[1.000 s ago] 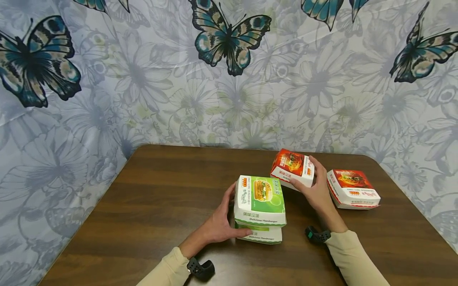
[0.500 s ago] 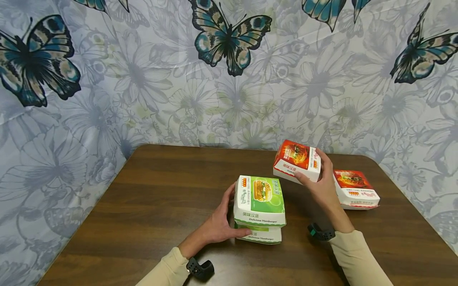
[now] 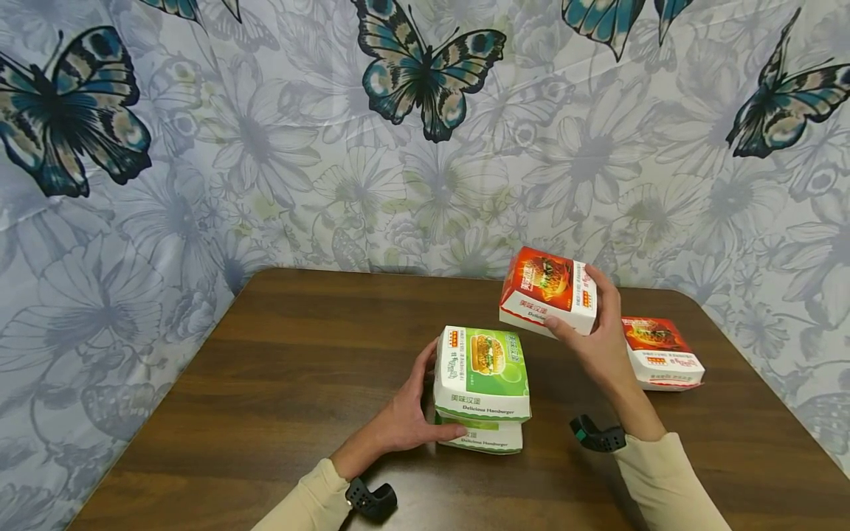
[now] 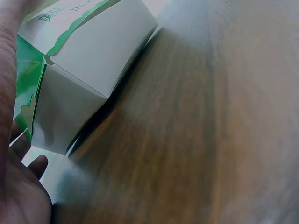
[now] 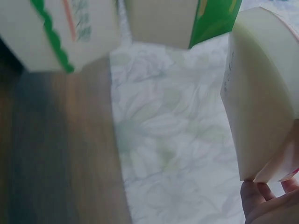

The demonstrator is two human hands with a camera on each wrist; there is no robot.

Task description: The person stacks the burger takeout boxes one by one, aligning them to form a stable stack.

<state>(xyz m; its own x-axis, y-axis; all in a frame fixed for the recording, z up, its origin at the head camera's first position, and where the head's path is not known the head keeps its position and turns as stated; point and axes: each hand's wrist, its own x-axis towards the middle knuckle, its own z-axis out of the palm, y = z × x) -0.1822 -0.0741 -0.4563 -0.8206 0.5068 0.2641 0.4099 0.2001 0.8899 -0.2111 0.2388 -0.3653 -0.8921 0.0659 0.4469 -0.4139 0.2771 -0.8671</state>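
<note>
Two green-and-white hamburger boxes are stacked near the middle of the table. The upper green box [image 3: 491,369] sits a little off the lower green box [image 3: 494,439]. My left hand [image 3: 405,420] grips the stack from the left, its thumb across the front of the lower box and its fingers along the left side. To the right, my right hand [image 3: 600,346] holds a red hamburger box [image 3: 547,287], thumb on the front and fingers at its right side. That box is tilted and raised above the table, behind and right of the stack; its pale underside [image 5: 257,107] shows in the right wrist view.
A second red hamburger box [image 3: 664,358] rests on the brown wooden table [image 3: 279,383] at the right, partly hidden by my right hand. Behind the table's far edge hangs a butterfly-patterned cloth [image 3: 265,147]. Both wrists wear black bands.
My right hand has lifted the red box higher, moving it first right and back, then slightly left. My left hand and the green stack have stayed put.
</note>
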